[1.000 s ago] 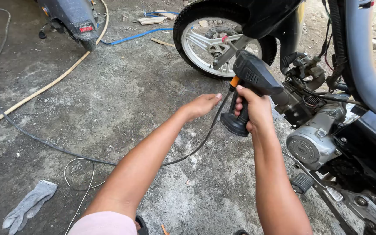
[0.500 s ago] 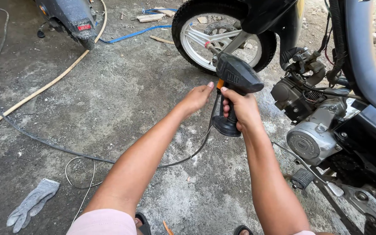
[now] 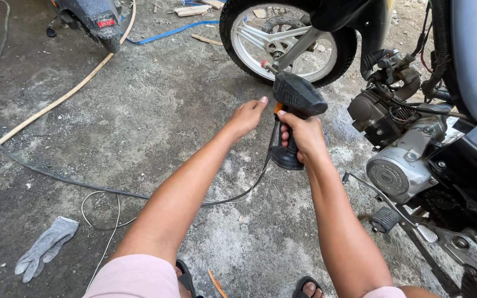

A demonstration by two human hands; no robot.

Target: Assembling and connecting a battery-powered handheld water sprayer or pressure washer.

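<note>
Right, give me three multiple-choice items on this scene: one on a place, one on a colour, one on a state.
1. Where does the grey glove lie?
A. on the ground at lower left
B. on the engine
C. over the wheel

2. What colour is the strap on the ground near the front wheel?
A. red
B. blue
C. green

3. How does the right hand stand to the spray gun?
A. lies flat on the ground
B. hovers apart from it
C. fingers wrapped round its handle

Answers:
1 A, the glove lies on the concrete, far from the motorcycle.
2 B, the strip beside the wheel is blue.
3 C, the fingers close round the dark grip, while the left hand is open beside it.
</note>
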